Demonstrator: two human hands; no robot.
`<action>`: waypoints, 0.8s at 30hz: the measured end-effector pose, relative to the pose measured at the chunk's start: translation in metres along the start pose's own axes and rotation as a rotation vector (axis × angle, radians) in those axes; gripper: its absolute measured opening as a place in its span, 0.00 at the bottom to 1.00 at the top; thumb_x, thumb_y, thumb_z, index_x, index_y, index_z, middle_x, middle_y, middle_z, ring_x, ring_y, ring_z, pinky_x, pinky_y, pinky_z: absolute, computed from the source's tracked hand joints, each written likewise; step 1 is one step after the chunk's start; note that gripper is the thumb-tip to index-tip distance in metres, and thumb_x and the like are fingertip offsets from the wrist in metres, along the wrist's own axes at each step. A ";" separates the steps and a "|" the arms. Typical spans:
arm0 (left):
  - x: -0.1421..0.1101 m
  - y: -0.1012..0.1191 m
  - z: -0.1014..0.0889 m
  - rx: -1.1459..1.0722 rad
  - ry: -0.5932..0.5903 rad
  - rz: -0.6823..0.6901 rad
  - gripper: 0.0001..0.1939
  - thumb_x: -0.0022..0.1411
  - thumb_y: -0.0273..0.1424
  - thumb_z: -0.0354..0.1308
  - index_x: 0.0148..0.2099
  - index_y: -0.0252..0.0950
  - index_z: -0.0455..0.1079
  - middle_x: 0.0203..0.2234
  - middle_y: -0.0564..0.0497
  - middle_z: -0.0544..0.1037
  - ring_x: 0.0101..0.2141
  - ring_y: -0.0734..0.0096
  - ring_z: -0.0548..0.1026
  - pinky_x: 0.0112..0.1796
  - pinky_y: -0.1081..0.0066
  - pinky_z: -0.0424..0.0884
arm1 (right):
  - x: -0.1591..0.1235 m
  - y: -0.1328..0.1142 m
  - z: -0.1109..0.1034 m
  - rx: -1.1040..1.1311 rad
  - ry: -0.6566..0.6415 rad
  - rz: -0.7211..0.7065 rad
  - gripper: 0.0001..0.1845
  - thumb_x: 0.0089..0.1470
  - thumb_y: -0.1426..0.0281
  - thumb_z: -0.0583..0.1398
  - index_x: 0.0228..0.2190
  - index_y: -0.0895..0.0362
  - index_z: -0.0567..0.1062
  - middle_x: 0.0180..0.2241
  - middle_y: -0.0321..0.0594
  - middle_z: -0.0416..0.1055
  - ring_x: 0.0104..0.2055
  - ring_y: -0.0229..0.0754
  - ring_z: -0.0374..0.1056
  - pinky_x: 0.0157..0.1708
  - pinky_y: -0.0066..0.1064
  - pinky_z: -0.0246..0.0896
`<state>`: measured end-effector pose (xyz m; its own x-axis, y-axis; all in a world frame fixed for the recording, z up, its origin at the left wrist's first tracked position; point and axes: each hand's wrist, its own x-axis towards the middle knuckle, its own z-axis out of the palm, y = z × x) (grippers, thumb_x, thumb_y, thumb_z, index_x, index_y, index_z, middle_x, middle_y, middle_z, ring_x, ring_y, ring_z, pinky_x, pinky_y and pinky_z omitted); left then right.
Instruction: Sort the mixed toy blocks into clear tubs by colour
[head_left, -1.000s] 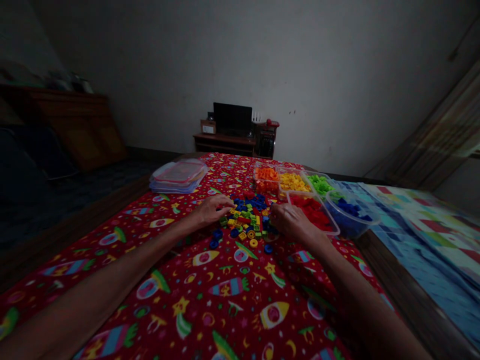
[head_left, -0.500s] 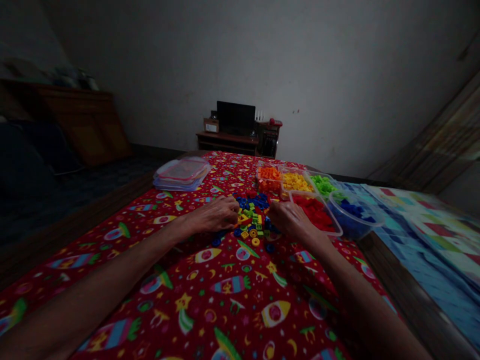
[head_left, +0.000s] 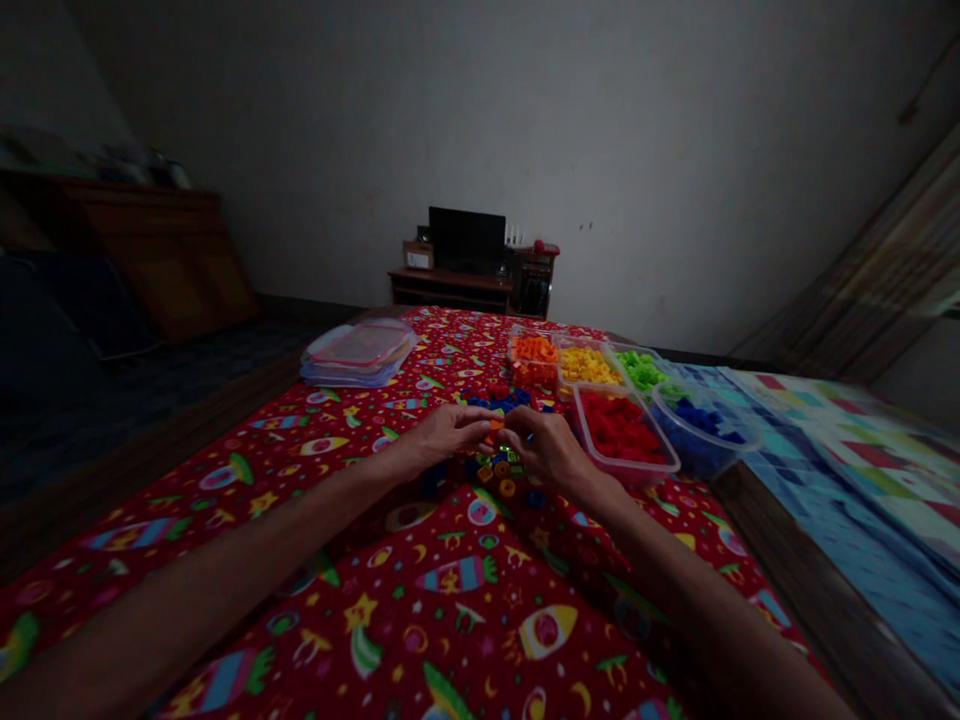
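My left hand (head_left: pixel 448 438) and my right hand (head_left: pixel 547 446) meet over a loose pile of small plastic building blocks (head_left: pixel 504 465). Between the fingertips shows a small orange building block (head_left: pixel 495 427), pinched by my left thumb and fingers. The curled fingers of my right hand press at its right side; a bit of blue shows inside them, too small to name. Yellow, green and blue pieces lie beneath and behind the hands, partly hidden by them. A yellow ring-shaped piece (head_left: pixel 507 488) and a dark blue one (head_left: pixel 535 499) lie nearest me.
Right of the pile stand clear tubs of sorted blocks: orange (head_left: pixel 534 350), yellow (head_left: pixel 589 366), green (head_left: pixel 642 372), red (head_left: pixel 619 428) and blue (head_left: pixel 705 425). Stacked plastic lids (head_left: pixel 358 352) lie at the left on the red patterned cloth (head_left: pixel 450 630). A bed (head_left: pixel 840 480) adjoins on the right.
Both hands have come together over the pile from its left and right sides. An orange block now shows between their fingertips. The view has shifted slightly.
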<state>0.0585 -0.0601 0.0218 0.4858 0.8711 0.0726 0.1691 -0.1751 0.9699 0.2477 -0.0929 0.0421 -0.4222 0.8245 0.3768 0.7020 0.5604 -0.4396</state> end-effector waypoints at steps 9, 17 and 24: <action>0.000 0.000 0.001 0.160 0.028 -0.026 0.25 0.48 0.44 0.63 0.46 0.34 0.75 0.33 0.49 0.81 0.33 0.63 0.77 0.34 0.69 0.73 | 0.002 0.009 0.022 0.000 0.041 -0.037 0.06 0.53 0.77 0.57 0.31 0.60 0.75 0.27 0.40 0.75 0.27 0.36 0.67 0.26 0.24 0.50; 0.020 0.002 -0.020 0.311 0.137 0.007 0.27 0.47 0.42 0.58 0.48 0.33 0.73 0.29 0.50 0.80 0.31 0.67 0.76 0.31 0.72 0.71 | 0.002 0.017 0.043 0.164 0.154 0.044 0.15 0.53 0.76 0.56 0.43 0.57 0.75 0.32 0.41 0.78 0.33 0.40 0.72 0.32 0.26 0.60; 0.135 0.047 -0.049 0.955 0.313 0.248 0.20 0.51 0.31 0.53 0.45 0.31 0.76 0.26 0.52 0.78 0.27 0.72 0.73 0.29 0.76 0.65 | -0.006 0.024 0.059 0.151 0.196 -0.032 0.18 0.52 0.79 0.54 0.44 0.62 0.75 0.34 0.46 0.77 0.33 0.41 0.71 0.34 0.28 0.63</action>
<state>0.0899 0.0712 0.0890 0.3781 0.8172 0.4350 0.7708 -0.5381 0.3410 0.2330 -0.0800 -0.0185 -0.3134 0.7833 0.5368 0.5901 0.6035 -0.5362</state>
